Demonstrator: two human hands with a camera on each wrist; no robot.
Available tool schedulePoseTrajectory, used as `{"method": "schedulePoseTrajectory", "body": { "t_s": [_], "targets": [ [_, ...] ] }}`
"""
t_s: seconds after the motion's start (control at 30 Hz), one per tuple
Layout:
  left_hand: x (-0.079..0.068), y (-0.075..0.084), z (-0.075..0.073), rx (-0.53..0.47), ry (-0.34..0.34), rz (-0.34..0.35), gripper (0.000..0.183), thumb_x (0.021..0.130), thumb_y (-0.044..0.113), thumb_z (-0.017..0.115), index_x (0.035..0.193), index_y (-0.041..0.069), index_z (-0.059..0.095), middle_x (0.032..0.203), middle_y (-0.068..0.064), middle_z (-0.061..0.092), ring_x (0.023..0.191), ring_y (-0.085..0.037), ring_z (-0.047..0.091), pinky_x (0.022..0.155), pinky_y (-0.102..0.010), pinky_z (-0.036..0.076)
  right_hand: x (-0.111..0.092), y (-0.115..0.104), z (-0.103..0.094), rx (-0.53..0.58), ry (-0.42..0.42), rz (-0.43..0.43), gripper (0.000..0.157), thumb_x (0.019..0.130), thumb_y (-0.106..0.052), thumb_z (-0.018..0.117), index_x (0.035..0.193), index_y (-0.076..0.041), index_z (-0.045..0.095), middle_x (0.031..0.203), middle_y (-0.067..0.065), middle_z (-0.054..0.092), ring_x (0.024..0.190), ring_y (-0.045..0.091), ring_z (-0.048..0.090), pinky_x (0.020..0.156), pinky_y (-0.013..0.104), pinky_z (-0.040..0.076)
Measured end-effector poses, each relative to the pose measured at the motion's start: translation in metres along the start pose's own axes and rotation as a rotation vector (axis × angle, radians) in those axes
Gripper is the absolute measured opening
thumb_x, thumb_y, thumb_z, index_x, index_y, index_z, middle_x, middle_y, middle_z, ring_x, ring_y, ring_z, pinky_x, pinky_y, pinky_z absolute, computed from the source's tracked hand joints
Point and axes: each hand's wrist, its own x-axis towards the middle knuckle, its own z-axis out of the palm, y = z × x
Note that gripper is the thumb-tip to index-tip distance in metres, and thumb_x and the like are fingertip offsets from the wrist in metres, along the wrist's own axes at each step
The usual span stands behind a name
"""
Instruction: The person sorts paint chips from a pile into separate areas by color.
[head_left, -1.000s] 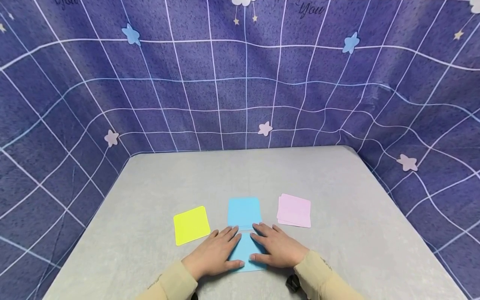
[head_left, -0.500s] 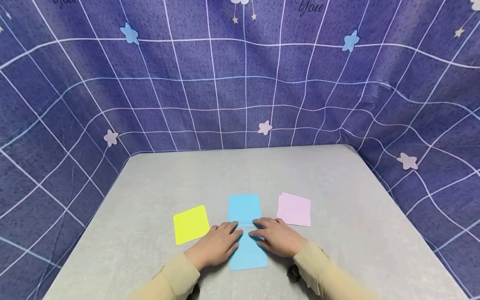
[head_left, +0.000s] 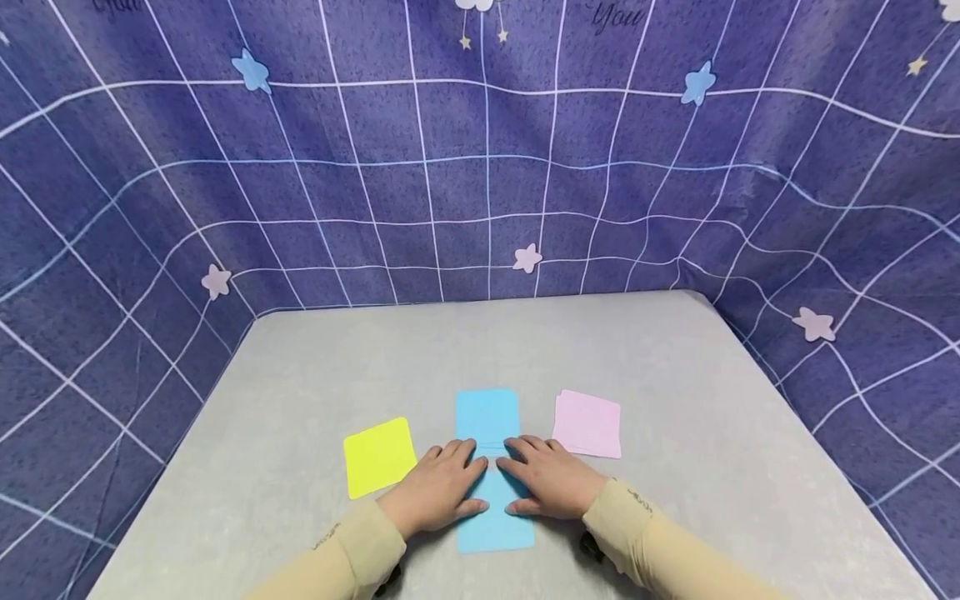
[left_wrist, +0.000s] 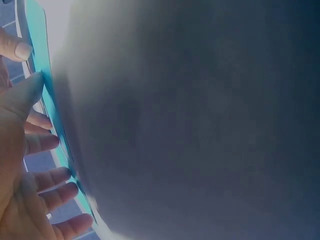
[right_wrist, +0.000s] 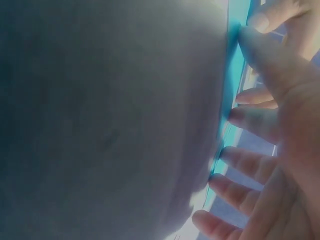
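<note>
Two pieces of light-blue square paper or card lie in a column on the table, the far blue one (head_left: pixel 487 412) and the near blue one (head_left: pixel 495 529), their facing edges meeting under my fingertips. My left hand (head_left: pixel 435 487) lies along their left side, palm down, fingertips at the seam and thumb on the near piece. Mirroring it, my right hand (head_left: pixel 553 477) presses the right side with fingers spread. In the left wrist view, the blue sheet (left_wrist: pixel 42 55) appears edge-on under my fingertips; the right wrist view has the blue sheet (right_wrist: pixel 231 75) the same way.
Left of my left hand is a yellow square (head_left: pixel 380 458). Slightly offset pink squares (head_left: pixel 588 423) overlap beyond my right hand. A grey cloth-like tabletop (head_left: pixel 360 358) runs back to a purple star-patterned curtain (head_left: pixel 420 192) enclosing three sides.
The far blue piece has shifted slightly away from me, and the grey gap between the blue pieces has closed. My thumbs drew in, then spread again over the near piece.
</note>
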Motion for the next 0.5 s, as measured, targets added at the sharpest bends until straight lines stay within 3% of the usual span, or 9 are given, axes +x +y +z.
{"method": "schedulePoseTrajectory", "body": {
  "t_s": [0.2,0.4,0.5],
  "targets": [
    [0.005,-0.001,-0.002,-0.034,0.014,0.027,0.057,0.106,0.052,0.051,0.145,0.011,0.055,0.147,-0.017,0.051,0.134,-0.031,0.051,0.101,-0.051,0.048,0.002,0.001,-0.009,0.03,-0.001,0.006,0.061,0.101,-0.053,0.061,0.147,-0.013,0.059,0.152,0.015,0.049,0.138,0.033,0.049,0.103,0.054,0.046],
    [0.018,-0.011,-0.001,-0.068,0.066,-0.004,0.039,0.108,0.038,0.054,0.137,0.013,0.061,0.138,-0.012,0.057,0.126,-0.029,0.056,0.097,-0.051,0.05,0.008,0.005,-0.019,-0.01,-0.004,0.01,0.05,0.104,-0.048,0.059,0.141,-0.014,0.064,0.146,0.012,0.055,0.134,0.031,0.053,0.101,0.052,0.049],
    [0.025,-0.018,0.0,-0.078,0.075,-0.031,0.04,0.107,0.037,0.058,0.138,0.011,0.061,0.135,-0.011,0.059,0.125,-0.029,0.057,0.097,-0.051,0.05,0.015,0.006,-0.022,-0.028,0.0,0.006,0.049,0.103,-0.048,0.061,0.138,-0.014,0.066,0.143,0.011,0.057,0.131,0.03,0.055,0.1,0.051,0.05]
  ]
}}
